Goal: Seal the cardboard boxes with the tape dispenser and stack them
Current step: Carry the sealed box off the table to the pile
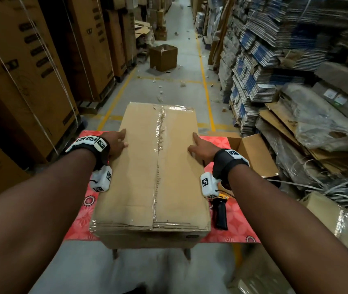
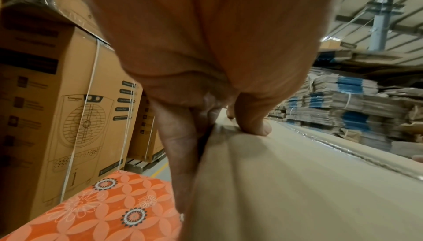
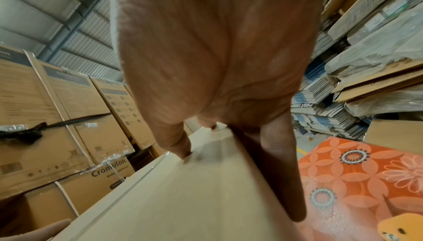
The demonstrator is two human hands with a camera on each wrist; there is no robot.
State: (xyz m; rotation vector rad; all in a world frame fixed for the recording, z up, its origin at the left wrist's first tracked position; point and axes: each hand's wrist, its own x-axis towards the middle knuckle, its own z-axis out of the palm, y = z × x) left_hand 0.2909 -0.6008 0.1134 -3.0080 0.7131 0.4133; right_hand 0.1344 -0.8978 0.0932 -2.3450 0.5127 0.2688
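Observation:
A long cardboard box (image 1: 147, 166) lies on the table with clear tape (image 1: 158, 143) running down its centre seam and over both ends. My left hand (image 1: 115, 143) is on its left edge; in the left wrist view the thumb (image 2: 254, 123) presses the box top (image 2: 297, 190) while straight fingers (image 2: 181, 154) lie down the side. My right hand (image 1: 200, 148) mirrors it on the right edge, with the thumb (image 3: 176, 143) on top (image 3: 183, 199) and straight fingers (image 3: 283, 172) down the side. The tape dispenser (image 1: 220, 213), black-handled with a yellow part, lies on the table right of the box, in nobody's grip.
The table wears a red floral cloth (image 1: 237, 227). An open cardboard box (image 1: 253, 153) stands at its right. Tall strapped cartons (image 1: 31, 71) line the left, bundled flat cardboard (image 1: 264, 60) the right. Another open box (image 1: 163, 57) sits in the aisle ahead.

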